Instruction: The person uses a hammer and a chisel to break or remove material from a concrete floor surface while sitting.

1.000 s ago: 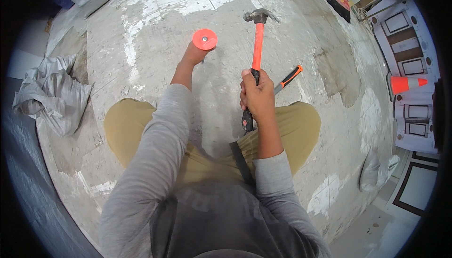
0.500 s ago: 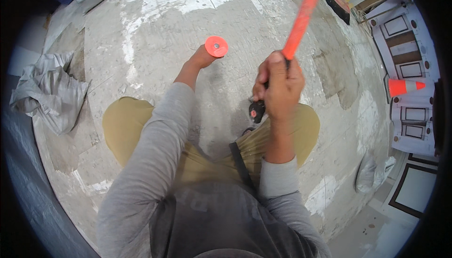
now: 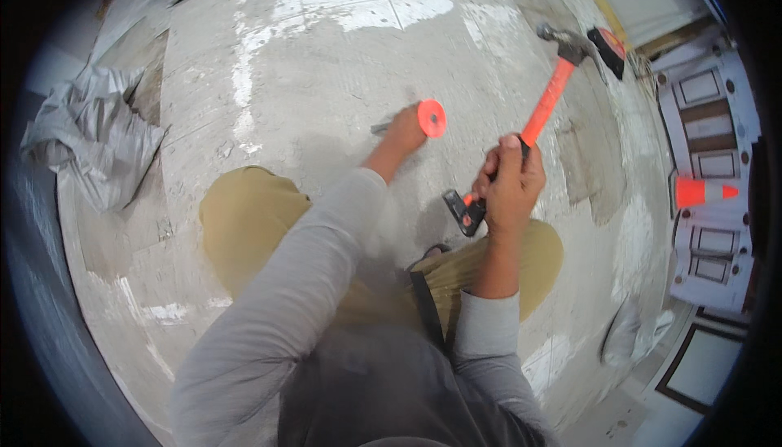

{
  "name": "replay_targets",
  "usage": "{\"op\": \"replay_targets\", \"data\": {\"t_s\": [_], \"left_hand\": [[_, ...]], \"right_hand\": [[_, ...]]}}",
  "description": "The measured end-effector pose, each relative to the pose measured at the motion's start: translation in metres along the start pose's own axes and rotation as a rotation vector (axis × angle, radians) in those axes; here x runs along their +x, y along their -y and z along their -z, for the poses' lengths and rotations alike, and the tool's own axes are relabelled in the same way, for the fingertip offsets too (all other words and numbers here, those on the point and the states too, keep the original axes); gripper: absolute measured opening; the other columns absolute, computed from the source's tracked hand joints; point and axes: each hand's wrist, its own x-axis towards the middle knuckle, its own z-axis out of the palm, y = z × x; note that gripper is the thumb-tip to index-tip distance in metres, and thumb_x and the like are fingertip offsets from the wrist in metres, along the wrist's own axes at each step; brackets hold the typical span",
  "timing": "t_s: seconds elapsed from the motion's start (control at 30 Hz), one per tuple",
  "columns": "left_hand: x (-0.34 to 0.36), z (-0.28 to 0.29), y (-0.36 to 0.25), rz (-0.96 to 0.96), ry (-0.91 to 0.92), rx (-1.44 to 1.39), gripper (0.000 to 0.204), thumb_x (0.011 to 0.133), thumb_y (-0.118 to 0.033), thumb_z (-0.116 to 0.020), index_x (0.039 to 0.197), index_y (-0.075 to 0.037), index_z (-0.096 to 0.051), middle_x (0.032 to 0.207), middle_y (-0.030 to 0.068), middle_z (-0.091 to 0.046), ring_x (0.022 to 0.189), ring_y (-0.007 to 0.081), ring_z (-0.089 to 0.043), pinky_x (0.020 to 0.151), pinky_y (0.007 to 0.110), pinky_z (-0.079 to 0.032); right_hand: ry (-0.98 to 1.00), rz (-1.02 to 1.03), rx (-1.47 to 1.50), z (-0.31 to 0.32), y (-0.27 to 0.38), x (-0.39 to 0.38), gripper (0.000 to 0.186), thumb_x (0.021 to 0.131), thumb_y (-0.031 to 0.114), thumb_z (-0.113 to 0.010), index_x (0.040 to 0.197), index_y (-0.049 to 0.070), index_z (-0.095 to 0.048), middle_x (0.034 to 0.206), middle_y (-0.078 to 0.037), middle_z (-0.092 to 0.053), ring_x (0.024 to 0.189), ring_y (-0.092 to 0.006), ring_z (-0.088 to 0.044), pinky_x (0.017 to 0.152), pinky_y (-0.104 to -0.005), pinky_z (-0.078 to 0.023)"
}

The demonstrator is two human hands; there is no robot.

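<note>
My left hand (image 3: 403, 135) is closed around a chisel with a round orange hand guard (image 3: 432, 118). The chisel is tilted well over; a short grey length of its shaft (image 3: 380, 128) sticks out on the left side of the fist, low over the worn floor (image 3: 326, 80). In my right hand (image 3: 511, 182) is a claw hammer (image 3: 552, 96) with an orange and black handle. Its metal head points up and away to the right, apart from the chisel. Below that fist shows a black and orange end piece, partly hidden by the fingers.
Crumpled pale sacks (image 3: 102, 137) lie at the left. An orange and white cone (image 3: 705, 193) and printed panel sheets (image 3: 709, 243) are along the right side. A black and orange object (image 3: 607, 53) rests beyond the hammer head. The floor has white patches and rough broken areas.
My left hand has moved right and nearer to me, and the chisel has tipped over from upright. The hammer has come lower and to the right, and its head is no longer blurred.
</note>
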Motion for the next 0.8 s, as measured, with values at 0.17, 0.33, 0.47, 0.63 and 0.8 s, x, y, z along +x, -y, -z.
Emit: {"op": "replay_targets", "data": {"t_s": [0.17,0.33,0.47,0.63,0.8], "left_hand": [[-0.019,-0.003,-0.024,0.016,-0.175,0.070,0.018,0.078,-0.009,-0.061,0.096,-0.006,-0.059,0.096,0.0153,-0.062,0.093,0.0354,-0.058,0.083,0.045,-0.046],[-0.015,0.003,-0.020,0.055,-0.242,-0.072,0.020,0.080,-0.007,-0.059,0.099,-0.007,-0.055,0.099,0.0137,-0.059,0.097,0.0324,-0.056,0.087,0.045,-0.043],[-0.007,0.011,-0.018,0.173,-0.308,-0.094,0.021,0.080,-0.008,-0.060,0.100,-0.006,-0.054,0.100,0.0138,-0.058,0.098,0.0330,-0.054,0.086,0.046,-0.042],[0.000,0.011,-0.010,0.146,-0.507,-0.078,0.018,0.079,-0.011,-0.064,0.094,-0.005,-0.057,0.091,0.0162,-0.059,0.091,0.0361,-0.056,0.079,0.048,-0.044],[0.004,0.010,-0.017,0.177,-0.370,-0.071,0.021,0.080,-0.010,-0.060,0.101,-0.007,-0.055,0.094,0.0133,-0.058,0.096,0.0337,-0.055,0.084,0.047,-0.042]], "right_hand": [[-0.049,-0.035,-0.179,0.007,-0.011,0.006,0.022,0.096,0.023,-0.052,0.087,0.002,-0.048,0.063,-0.004,-0.048,0.039,-0.0103,-0.044,0.034,-0.0266,-0.037],[-0.057,-0.059,-0.175,0.010,-0.014,0.004,0.021,0.096,0.022,-0.051,0.084,0.005,-0.049,0.064,-0.004,-0.047,0.040,-0.0105,-0.043,0.034,-0.0269,-0.039],[-0.110,0.178,-0.030,0.003,0.018,0.002,0.025,0.098,0.022,-0.046,0.083,0.002,-0.047,0.063,-0.005,-0.047,0.039,-0.0109,-0.043,0.034,-0.0274,-0.040],[-0.117,0.133,-0.011,-0.012,0.004,0.011,0.026,0.096,0.018,-0.041,0.075,0.004,-0.043,0.059,-0.006,-0.045,0.037,-0.0135,-0.044,0.034,-0.0293,-0.041],[0.255,-0.547,-0.387,-0.015,-0.082,0.023,0.021,0.092,0.021,-0.052,0.088,0.000,-0.050,0.062,-0.004,-0.049,0.041,-0.0127,-0.046,0.035,-0.0297,-0.039]]}}
